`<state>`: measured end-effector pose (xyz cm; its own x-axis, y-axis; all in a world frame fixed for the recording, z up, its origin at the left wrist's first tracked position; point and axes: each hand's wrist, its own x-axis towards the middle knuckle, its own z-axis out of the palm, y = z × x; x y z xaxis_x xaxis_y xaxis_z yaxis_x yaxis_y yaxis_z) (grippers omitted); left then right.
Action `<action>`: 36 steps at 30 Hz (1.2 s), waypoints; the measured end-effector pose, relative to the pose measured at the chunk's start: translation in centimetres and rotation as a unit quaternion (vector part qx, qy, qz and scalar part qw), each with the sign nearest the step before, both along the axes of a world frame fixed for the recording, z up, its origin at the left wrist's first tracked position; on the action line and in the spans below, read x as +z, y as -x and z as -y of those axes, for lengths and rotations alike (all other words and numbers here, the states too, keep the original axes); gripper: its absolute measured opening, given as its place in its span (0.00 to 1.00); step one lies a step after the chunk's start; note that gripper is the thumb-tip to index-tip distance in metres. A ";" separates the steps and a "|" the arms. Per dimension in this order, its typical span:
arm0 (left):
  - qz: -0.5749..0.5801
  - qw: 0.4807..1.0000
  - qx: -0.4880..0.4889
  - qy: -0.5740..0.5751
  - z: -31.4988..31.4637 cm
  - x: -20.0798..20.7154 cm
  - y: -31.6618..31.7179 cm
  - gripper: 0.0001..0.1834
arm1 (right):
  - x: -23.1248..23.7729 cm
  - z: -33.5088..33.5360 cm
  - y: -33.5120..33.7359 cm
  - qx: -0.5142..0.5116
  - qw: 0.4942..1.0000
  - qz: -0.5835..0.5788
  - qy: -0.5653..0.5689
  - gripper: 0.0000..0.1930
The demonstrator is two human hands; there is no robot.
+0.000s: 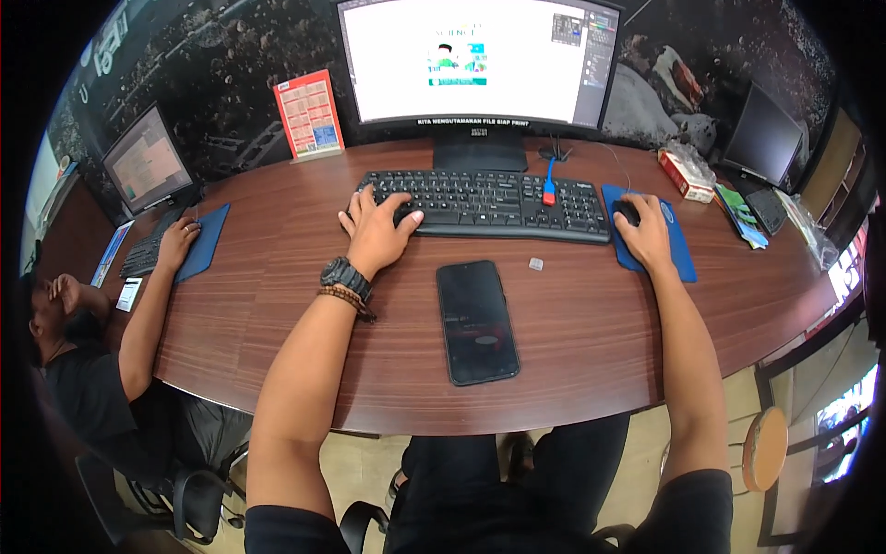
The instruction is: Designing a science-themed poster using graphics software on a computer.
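Observation:
My left hand (377, 226) rests on the left end of a black keyboard (489, 201), its fingers spread over the keys and holding nothing. A dark watch (345, 274) and a beaded bracelet (349, 303) are on that wrist. On a blue mouse pad (683, 263), my right hand (650, 238) is curled over a black computer mouse (627, 212), which it partly hides. Behind the keyboard stands a large monitor (388, 83) showing a page design on white. A blue cable with a red plug (549, 192) lies across the keyboard's right part.
A black phone (478, 323) and a small pale square piece (535, 264) lie on the brown desk (397, 379). A red calendar (310, 113) stands behind. To the right are a red-and-white box (686, 175) and a dark screen (762, 134). A co-worker (101, 388) sits at left, hand on a mouse.

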<state>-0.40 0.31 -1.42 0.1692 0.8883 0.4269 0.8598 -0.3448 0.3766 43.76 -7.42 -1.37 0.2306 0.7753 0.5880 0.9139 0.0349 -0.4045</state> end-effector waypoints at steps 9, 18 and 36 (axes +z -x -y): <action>-0.017 0.999 0.008 0.026 0.2 0.4 -0.4 0.25 | -0.1 0.0 -0.1 0.012 1.000 -0.014 -0.002 0.18; -0.010 0.999 -0.003 0.031 0.3 0.3 -0.3 0.27 | -0.1 0.2 -0.1 0.008 1.000 -0.019 0.002 0.17; -0.007 1.000 -0.009 0.027 0.3 0.1 -0.2 0.28 | 0.0 0.3 0.2 0.007 1.000 -0.021 -0.005 0.17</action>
